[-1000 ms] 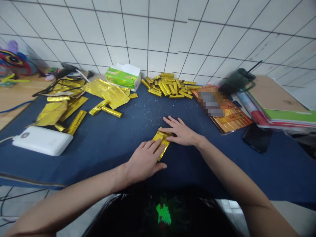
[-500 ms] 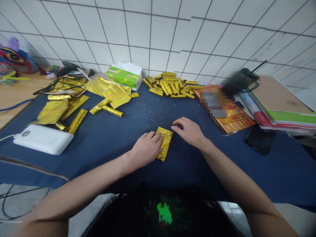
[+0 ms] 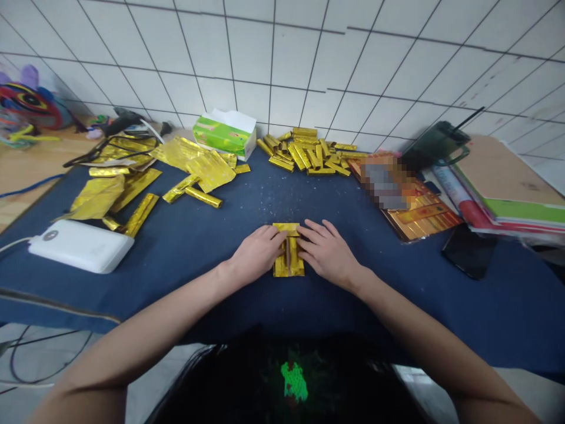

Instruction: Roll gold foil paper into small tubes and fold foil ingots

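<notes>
Head view, left hand (image 3: 258, 254): open, fingers extended, palm down, fingertips resting on the packet's left side; no grip.
Right hand (image 3: 326, 253): open, fingers slightly spread, fingertips on the packet's right side; no grip.
Gold foil packet (image 3: 281, 266): folded, lying flat between both hands, mid-surface, near the front edge.
Blue-covered surface (image 3: 397, 294): carries folded gold foil strips (image 3: 309, 152) along the back edge, a tissue box (image 3: 224, 134) beside them, and a white power bank (image 3: 79, 246) at the left edge.

table under dark blue cloth (image 3: 388, 309): 1 white power bank (image 3: 81, 246), loose gold foil sheets (image 3: 210, 171), heaped gold foil rolls (image 3: 309, 153), 1 green tissue box (image 3: 224, 135), 1 black phone (image 3: 468, 251).
</notes>
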Demonstrator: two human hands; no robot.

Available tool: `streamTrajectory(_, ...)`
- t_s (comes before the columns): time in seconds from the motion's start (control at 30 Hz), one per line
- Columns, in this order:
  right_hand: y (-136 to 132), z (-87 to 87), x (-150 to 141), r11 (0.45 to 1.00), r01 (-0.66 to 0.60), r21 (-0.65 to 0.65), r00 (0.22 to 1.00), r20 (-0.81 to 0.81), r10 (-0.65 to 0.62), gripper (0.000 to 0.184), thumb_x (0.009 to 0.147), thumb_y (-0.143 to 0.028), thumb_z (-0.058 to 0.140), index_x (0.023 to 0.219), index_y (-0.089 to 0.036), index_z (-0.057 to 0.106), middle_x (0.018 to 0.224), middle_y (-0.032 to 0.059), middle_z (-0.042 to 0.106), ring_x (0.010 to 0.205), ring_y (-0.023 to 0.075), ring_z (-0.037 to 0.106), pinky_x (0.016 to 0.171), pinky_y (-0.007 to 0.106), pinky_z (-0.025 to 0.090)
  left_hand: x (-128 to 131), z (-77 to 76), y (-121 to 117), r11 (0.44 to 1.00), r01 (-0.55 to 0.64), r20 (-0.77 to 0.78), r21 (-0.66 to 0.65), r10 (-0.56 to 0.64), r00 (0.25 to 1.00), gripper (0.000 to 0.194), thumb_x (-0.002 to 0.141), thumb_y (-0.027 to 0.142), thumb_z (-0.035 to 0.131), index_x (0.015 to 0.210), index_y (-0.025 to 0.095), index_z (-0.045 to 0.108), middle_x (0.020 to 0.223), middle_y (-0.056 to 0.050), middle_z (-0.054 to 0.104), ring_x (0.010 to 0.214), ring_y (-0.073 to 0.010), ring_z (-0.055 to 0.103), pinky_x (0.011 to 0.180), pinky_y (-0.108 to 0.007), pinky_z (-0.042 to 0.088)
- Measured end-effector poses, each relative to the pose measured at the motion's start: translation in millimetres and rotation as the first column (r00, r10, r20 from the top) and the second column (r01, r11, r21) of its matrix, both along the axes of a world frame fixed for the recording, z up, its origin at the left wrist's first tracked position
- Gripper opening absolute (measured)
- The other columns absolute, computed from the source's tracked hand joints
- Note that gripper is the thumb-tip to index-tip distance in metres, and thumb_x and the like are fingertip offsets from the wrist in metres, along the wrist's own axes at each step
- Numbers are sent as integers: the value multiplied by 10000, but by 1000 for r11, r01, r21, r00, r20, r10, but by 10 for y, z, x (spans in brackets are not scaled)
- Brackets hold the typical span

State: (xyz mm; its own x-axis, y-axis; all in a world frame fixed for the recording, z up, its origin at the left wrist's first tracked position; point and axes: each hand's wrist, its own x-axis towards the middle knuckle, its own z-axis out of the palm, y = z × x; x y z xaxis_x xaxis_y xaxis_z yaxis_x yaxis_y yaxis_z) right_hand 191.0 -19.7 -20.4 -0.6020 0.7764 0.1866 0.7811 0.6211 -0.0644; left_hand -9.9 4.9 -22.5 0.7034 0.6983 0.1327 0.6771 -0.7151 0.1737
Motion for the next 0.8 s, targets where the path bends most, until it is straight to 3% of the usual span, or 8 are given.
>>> streamTrajectory(0.17, -68, -11, -37, 998, -52, -40, 998, 41, 53, 355, 881, -316, 419, 1173, -167, 554, 1324, 110, 480, 1281, 276, 334, 1021, 557, 240, -48, -11, 35, 999, 29, 37, -27, -28, 999, 303, 869, 245, 440, 1135, 123, 521, 1099, -86, 576, 1032, -194, 519, 922, -342, 419)
streamTrajectory(0.37, -38, -50, -1, 999, 31, -5, 999, -32, -31, 339, 906, -252, 363, 1164, -175, 569, 1267, 66, 544, 1221, 205, 433, 1036, 450, 292, -184, -24, 146, 986, 159, 68, -42, -156, 985, 348, 870, 95, 344, 1160, 132, 534, 1229, -72, 553, 1151, -156, 488, 1000, -325, 378)
streamTrajectory(0.5, -21, -85, 22, 994, 109, 7, 993, -45, -109, 309, 888, -236, 399, 1097, -190, 620, 1229, 66, 575, 1193, 219, 464, 1013, 445, 330, -207, -43, 183, 988, 155, 62, -21, -154, 986, 319, 877, 151, 385, 1151, 148, 547, 1241, -82, 543, 1154, -171, 486, 992, -338, 386)
streamTrajectory(0.8, -28, -113, -2, 996, 85, 8, 996, -2, -85, 314, 885, -252, 416, 1125, -176, 603, 1295, 88, 515, 1238, 239, 407, 1025, 460, 306, -189, -33, 168, 991, 130, 8, -25, -130, 992, 370, 856, 155, 443, 1220, 185, 501, 1241, -67, 519, 1141, -189, 459, 968, -335, 382)
